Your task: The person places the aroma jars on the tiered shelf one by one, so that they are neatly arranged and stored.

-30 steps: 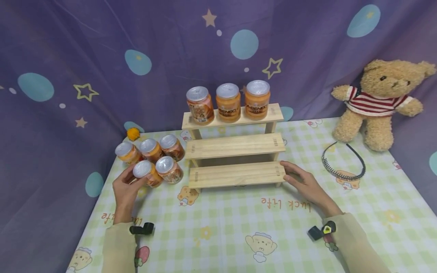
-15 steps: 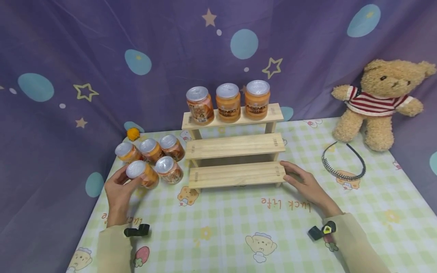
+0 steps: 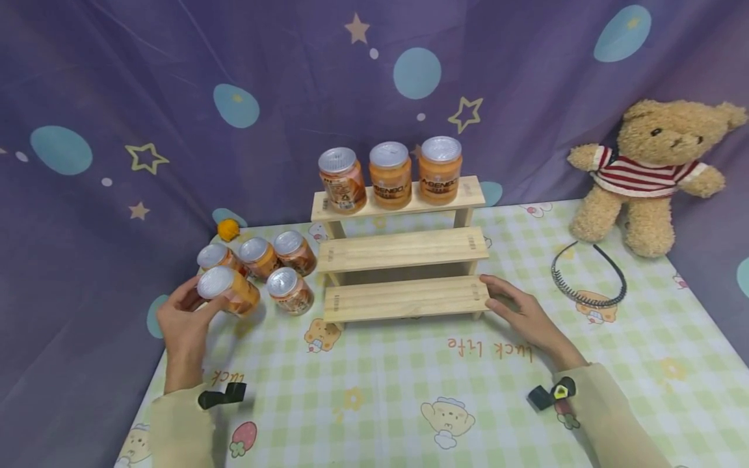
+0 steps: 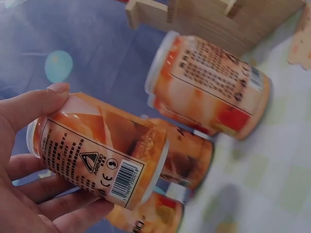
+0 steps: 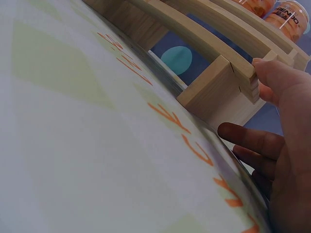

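Note:
My left hand [image 3: 186, 318] grips an orange-labelled jar [image 3: 236, 294] with a silver lid, thumb on one side and fingers on the other. In the left wrist view this jar [image 4: 104, 150] is tilted, its barcode facing the camera. Close by, several similar jars stand on the cloth, the nearest a jar [image 3: 290, 292] to its right. My right hand [image 3: 521, 312] holds the right end of the lowest board of a three-tier wooden display shelf [image 3: 404, 299]. The right wrist view shows the thumb against the board's end [image 5: 250, 80], other fingers extended below it.
Three jars [image 3: 391, 175] stand on the top tier. A teddy bear [image 3: 652, 175] sits at the back right, behind a dark headband [image 3: 588, 302]. A small yellow ball [image 3: 228, 229] lies at the back left, by the purple curtain [image 3: 281, 78]. A checked cloth [image 3: 386, 370] covers the table.
My left hand has drawn the jar left, away from the neighbouring jar, and tilted it. My right hand keeps its place at the shelf's end.

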`<action>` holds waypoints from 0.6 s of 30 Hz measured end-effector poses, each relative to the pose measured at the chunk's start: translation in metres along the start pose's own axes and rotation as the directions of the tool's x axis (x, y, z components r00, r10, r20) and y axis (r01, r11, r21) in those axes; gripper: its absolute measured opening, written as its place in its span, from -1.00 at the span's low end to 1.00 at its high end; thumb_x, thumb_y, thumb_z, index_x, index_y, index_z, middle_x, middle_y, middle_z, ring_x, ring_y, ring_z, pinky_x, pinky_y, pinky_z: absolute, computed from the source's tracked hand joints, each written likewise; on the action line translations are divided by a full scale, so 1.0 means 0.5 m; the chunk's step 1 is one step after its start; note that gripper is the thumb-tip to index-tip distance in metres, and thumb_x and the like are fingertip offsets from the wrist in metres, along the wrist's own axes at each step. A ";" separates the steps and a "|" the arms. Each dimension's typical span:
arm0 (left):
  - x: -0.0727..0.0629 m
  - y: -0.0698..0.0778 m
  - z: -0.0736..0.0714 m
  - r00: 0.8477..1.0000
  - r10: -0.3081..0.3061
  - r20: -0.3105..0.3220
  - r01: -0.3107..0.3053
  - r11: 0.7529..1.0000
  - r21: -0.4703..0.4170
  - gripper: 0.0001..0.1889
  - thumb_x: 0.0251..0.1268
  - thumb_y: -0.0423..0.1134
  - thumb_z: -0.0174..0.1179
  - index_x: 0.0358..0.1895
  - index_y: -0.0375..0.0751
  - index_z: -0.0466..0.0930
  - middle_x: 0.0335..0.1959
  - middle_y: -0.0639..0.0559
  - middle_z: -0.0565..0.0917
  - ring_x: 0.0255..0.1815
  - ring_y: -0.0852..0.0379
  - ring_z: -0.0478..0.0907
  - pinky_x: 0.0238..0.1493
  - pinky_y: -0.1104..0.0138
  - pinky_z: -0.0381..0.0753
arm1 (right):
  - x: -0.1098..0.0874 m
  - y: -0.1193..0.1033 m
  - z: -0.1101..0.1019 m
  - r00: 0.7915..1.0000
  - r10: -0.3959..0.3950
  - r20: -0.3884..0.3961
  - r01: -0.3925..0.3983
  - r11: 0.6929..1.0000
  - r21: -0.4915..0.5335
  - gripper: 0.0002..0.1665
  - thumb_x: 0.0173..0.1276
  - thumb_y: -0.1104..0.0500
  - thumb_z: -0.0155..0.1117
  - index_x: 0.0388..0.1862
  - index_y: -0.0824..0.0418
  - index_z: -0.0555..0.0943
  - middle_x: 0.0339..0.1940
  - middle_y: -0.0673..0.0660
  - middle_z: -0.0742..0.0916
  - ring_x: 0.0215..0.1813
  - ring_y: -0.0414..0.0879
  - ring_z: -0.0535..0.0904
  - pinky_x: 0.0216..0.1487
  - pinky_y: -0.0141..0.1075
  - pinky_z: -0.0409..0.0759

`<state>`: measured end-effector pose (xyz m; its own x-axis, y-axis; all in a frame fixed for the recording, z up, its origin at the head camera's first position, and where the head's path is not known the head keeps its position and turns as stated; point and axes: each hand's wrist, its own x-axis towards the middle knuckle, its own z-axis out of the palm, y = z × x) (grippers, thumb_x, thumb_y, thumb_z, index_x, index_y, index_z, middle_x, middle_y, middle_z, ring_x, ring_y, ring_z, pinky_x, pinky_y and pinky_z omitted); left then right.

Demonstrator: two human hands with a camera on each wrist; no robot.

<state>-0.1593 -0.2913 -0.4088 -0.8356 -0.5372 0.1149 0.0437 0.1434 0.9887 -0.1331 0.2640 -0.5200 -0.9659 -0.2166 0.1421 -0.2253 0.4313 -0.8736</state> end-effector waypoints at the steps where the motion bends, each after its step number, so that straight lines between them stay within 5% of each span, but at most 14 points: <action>1: -0.001 0.005 0.001 1.000 -0.003 -0.001 0.003 1.000 -0.005 -0.43 -0.13 -0.61 0.49 0.08 -0.24 0.67 -0.36 0.36 0.72 -0.32 0.36 0.62 -0.36 0.66 0.60 | 0.000 0.000 -0.001 1.000 -0.002 0.002 0.002 1.000 0.003 -0.41 0.56 0.14 0.11 0.52 -0.06 0.34 0.29 0.22 0.66 0.23 -0.60 0.45 0.27 -0.70 0.28; 18: -0.015 0.094 0.037 0.991 0.118 0.056 -0.111 0.987 -0.114 -0.40 -0.28 -0.65 0.54 0.04 -0.36 0.71 -0.32 0.19 0.80 -0.35 0.27 0.70 -0.34 0.58 0.66 | -0.002 0.000 0.000 1.000 0.012 0.001 -0.012 1.000 -0.019 -0.42 0.57 0.11 0.11 0.52 -0.09 0.34 0.28 0.19 0.66 0.25 -0.53 0.48 0.29 -0.65 0.31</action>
<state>-0.1611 -0.2653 -0.3650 -0.8539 -0.4692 0.2251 0.1981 0.1069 0.9743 -0.1324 0.2644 -0.5201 -0.9684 -0.2123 0.1310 -0.2159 0.4505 -0.8663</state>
